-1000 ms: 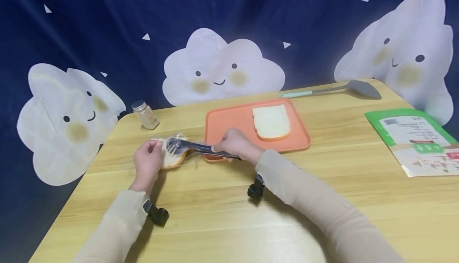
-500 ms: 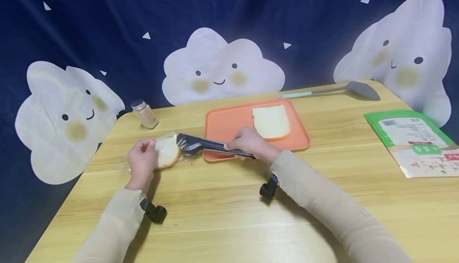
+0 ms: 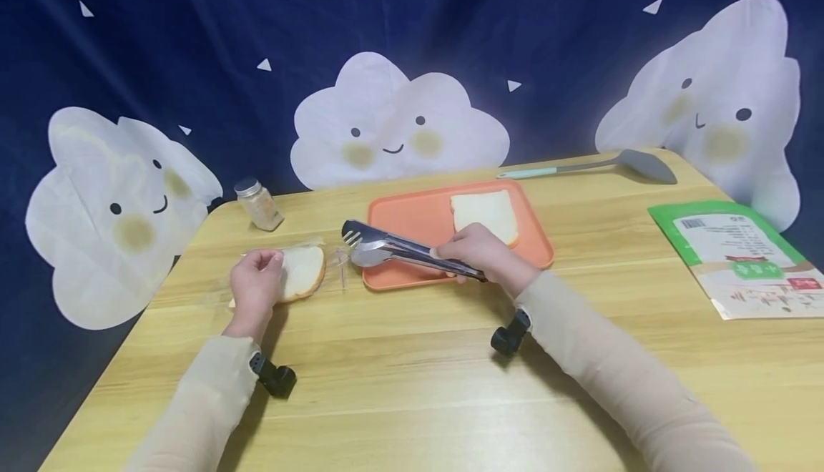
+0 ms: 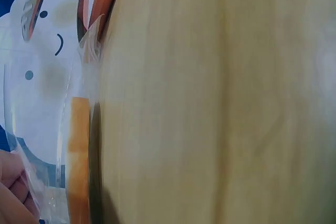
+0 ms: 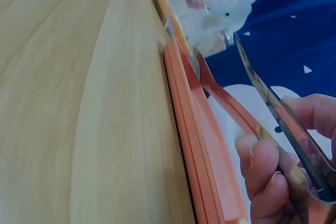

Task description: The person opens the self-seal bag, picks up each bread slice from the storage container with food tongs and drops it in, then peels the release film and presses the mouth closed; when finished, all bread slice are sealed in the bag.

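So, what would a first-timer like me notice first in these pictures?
Probably the smiling clouds on the blue curtain behind the table. Next, the orange tray, with bread on its right half and metal tongs in the right hand above it. Left of that, the left hand pinches clear plastic around a second slice.

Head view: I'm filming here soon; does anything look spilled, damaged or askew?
Nothing stands out. One bread slice lies on the coral tray, a second slice in clear plastic at the left hand, and the spice jar has its lid on. No spill or damage shows, though the left hand hides part of the second slice.
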`<state>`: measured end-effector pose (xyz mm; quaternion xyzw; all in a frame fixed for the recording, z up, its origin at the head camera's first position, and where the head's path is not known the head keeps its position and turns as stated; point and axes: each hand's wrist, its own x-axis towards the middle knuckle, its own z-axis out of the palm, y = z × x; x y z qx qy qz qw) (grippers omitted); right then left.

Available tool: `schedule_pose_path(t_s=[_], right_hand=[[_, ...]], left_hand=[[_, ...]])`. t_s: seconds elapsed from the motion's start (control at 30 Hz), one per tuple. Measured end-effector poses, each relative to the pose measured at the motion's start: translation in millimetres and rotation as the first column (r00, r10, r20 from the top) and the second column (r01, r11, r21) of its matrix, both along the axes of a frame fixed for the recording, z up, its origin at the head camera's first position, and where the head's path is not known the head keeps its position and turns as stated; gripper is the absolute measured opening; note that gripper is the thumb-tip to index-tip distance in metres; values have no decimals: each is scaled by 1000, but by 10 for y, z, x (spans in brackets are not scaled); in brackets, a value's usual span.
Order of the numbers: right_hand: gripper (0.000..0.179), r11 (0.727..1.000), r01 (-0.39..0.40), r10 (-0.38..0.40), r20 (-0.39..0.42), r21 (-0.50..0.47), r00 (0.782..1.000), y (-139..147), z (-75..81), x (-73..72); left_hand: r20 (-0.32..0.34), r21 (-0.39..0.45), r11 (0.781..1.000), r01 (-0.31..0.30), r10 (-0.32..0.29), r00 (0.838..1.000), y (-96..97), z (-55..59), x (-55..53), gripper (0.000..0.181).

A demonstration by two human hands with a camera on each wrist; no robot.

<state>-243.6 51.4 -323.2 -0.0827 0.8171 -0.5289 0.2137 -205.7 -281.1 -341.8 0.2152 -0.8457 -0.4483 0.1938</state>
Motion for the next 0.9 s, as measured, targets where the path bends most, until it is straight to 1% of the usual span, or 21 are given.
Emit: schedule_pose_path(t_s=[0.1,0.2,0.3,0.4,0.5,0.63,0.83,0.9], right_hand=[[29,999,31,-29,30,-43,999,75,-6,19],[31,995,61,-57,49,-82,997,159,-19,23],[34,990,84,-78,61,-110,995,250,-32,24],[36,985,92,-82,70,-145,994,334,-52,28],[36,980,104,-88,97,-170,991,403,-75,38],[37,976,103,-82,115,-190,990,498,-74,54],[39,978,68,-53,78,-199,996,702,-31,99],[38,979,72,-59,73,-190,996,776,-12,122]], left_hand=[[19,-57,997,48,-47,999,-34,-3,6,22],[38,-112,990,84,-80,996,-58,4,13,22],[39,-131,986,105,-100,994,-65,13,25,23],[41,-135,984,113,-109,993,-69,18,35,23],[43,-141,983,115,-110,993,-71,13,41,23],[37,-151,982,117,-113,993,-77,1,37,22],[27,-159,980,121,-118,993,-94,-8,23,22],[24,-159,980,120,-118,993,-100,-10,19,22]])
